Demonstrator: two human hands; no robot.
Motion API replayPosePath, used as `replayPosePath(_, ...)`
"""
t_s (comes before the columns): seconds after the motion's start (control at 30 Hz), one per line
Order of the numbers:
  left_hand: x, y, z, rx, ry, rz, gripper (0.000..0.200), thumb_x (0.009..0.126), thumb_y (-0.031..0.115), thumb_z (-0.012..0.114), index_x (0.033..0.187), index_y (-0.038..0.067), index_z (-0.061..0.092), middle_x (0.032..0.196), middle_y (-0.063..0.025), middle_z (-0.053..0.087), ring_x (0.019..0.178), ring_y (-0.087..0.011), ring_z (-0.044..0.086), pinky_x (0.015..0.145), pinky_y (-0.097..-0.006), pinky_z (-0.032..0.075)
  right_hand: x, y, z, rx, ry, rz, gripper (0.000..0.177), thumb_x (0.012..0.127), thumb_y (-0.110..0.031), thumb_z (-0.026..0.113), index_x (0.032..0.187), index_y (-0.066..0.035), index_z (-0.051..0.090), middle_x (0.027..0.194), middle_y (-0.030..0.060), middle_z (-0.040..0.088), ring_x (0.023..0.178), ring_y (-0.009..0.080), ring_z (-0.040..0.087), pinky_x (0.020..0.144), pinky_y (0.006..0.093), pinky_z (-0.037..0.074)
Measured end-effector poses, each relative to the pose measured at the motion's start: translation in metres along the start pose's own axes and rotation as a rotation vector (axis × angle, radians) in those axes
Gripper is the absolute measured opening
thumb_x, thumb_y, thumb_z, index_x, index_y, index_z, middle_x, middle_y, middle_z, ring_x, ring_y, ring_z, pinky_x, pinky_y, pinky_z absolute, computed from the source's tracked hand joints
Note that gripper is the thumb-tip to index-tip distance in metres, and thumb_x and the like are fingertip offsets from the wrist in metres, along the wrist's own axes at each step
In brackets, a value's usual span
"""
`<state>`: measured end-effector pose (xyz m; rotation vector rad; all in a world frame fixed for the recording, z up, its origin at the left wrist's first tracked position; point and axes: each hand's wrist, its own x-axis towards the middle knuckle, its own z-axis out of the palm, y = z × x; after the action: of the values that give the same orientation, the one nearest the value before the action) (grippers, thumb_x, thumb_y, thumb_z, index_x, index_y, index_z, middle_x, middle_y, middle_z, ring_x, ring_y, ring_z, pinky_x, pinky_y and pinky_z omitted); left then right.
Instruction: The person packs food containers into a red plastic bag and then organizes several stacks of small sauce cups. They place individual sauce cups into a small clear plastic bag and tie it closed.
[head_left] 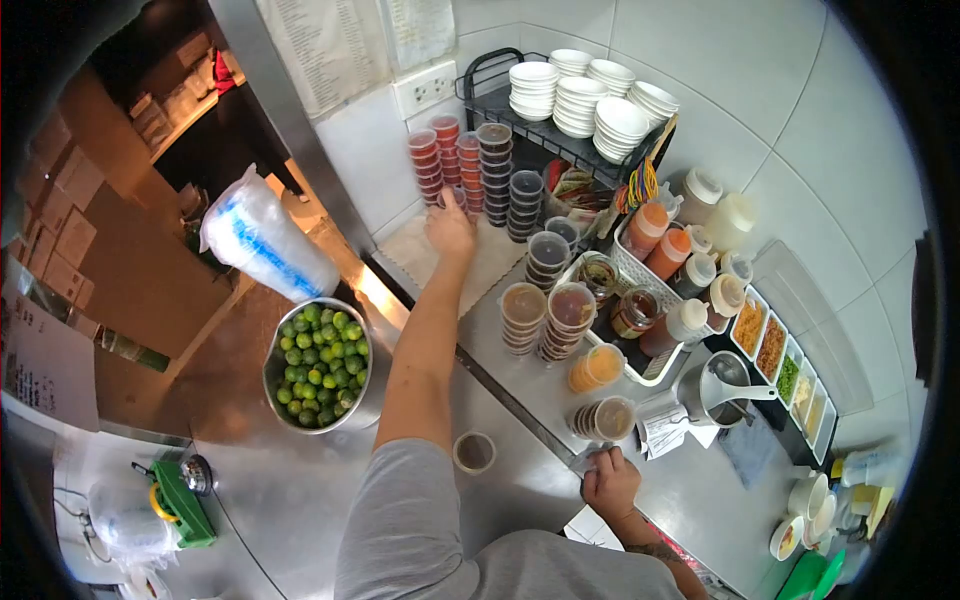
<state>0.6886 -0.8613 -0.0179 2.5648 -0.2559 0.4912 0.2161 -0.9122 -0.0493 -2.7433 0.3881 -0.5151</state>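
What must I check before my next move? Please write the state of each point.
1. Left hand at the red cup stacks: ok.
2. Left hand's grip on a cup: cannot tell, the fingertips are unclear.
3. Right hand at the metal counter edge: ok.
4. Limes inside the metal bowl: ok.
5. Every cup in a stack: not ok, a single cup stands apart, near the left sleeve.

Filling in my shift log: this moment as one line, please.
left hand: at red cup stacks | right hand: at counter edge | green fruit: in metal bowl
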Motion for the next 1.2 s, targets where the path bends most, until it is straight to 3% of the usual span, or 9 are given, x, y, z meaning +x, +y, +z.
replayPosePath(0.1,0.011,-0.013,0.019,-0.005,0.021,0.039,0.063,0.071,0.022,0.074,0.121,0.011,0.037,0.094,-0.0212,0.056,0.089,-0.0372,0.059,0.074,-0.0463,0.047,0.002,-0.002,0.000,-0.004,-0.004,-0.005,0.018,0.064,-0.012,0.059,0.082,-0.010,0.057,0.075,0.0088,0.052,0.054,0.0275,0.054,0.050,0.0389,0.046)
replayPosePath(0.3,-0.007,-0.005,-0.025,-0.147,0.069,0.028,0.055,0.071,0.015,0.072,0.114,0.009,0.037,0.092,-0.0218,0.056,0.086,-0.0391,0.059,0.072,-0.0470,0.048,0.001,-0.002,-0.002,-0.023,-0.004,-0.013,0.019,0.066,-0.013,0.059,0.084,-0.009,0.058,0.078,0.0104,0.052,0.057,0.0283,0.055,0.051,0.0394,0.046)
replayPosePath(0.5,-0.091,-0.025,-0.099,-0.537,-0.192,0.182,0.050,0.070,0.013,0.072,0.104,0.008,0.036,0.095,-0.0196,0.058,0.088,-0.0382,0.060,0.073,-0.0465,0.048,-0.002,-0.002,-0.001,-0.017,-0.015,-0.004,0.018,0.068,-0.013,0.059,0.086,-0.009,0.057,0.080,0.0112,0.052,0.060,0.0292,0.056,0.053,0.0404,0.047)
replayPosePath(0.6,-0.141,-0.038,-0.146,-0.336,-0.317,0.183,0.052,0.070,0.013,0.073,0.104,0.008,0.034,0.095,-0.0194,0.058,0.089,-0.0387,0.060,0.074,-0.0460,0.048,-0.002,-0.003,-0.002,0.023,0.013,-0.023,0.018,0.068,-0.012,0.059,0.086,-0.009,0.056,0.081,0.0109,0.052,0.061,0.0304,0.057,0.054,0.0412,0.047)
replayPosePath(0.8,-0.204,-0.088,-0.160,-0.238,-0.443,0.209,0.054,0.071,0.016,0.074,0.105,0.011,0.032,0.098,-0.0208,0.056,0.090,-0.0395,0.059,0.074,-0.0454,0.048,-0.008,0.003,-0.004,0.108,0.033,-0.064,0.017,0.069,-0.011,0.059,0.086,-0.010,0.056,0.083,0.0102,0.053,0.062,0.0314,0.057,0.056,0.0425,0.047)
replayPosePath(0.97,-0.218,-0.065,-0.208,0.041,-0.605,0.089,0.060,0.073,0.020,0.073,0.116,0.011,0.032,0.110,-0.0232,0.052,0.098,-0.0396,0.058,0.082,-0.0456,0.047,-0.011,0.011,-0.005,0.136,-0.026,-0.072,0.018,0.068,-0.011,0.059,0.085,-0.010,0.056,0.082,0.0100,0.053,0.064,0.0314,0.057,0.057,0.0423,0.047)
replayPosePath(1.07,-0.208,-0.033,-0.247,0.147,-0.572,0.093,0.058,0.075,0.025,0.072,0.118,0.005,0.038,0.108,-0.0250,0.054,0.100,-0.0393,0.057,0.085,-0.0445,0.046,-0.009,0.012,-0.010,0.186,-0.053,-0.092,0.019,0.067,-0.013,0.060,0.085,-0.009,0.056,0.081,0.0100,0.053,0.064,0.0315,0.058,0.057,0.0425,0.047)
replayPosePath(1.17,-0.153,-0.040,-0.217,-0.127,-0.304,0.195,0.053,0.075,0.029,0.071,0.111,-0.002,0.047,0.106,-0.0275,0.057,0.100,-0.0398,0.057,0.086,-0.0435,0.046,-0.006,0.008,-0.014,0.183,-0.066,-0.097,0.020,0.066,-0.015,0.062,0.084,-0.009,0.056,0.081,0.0098,0.053,0.065,0.0314,0.058,0.056,0.0425,0.047)
replayPosePath(1.2,-0.129,-0.038,-0.205,-0.188,-0.271,0.145,0.053,0.075,0.030,0.071,0.108,-0.004,0.049,0.105,-0.0282,0.058,0.101,-0.0399,0.057,0.086,-0.0431,0.046,-0.006,0.007,-0.014,0.179,-0.066,-0.097,0.020,0.066,-0.016,0.062,0.083,-0.009,0.056,0.080,0.0097,0.053,0.064,0.0313,0.057,0.055,0.0424,0.047)
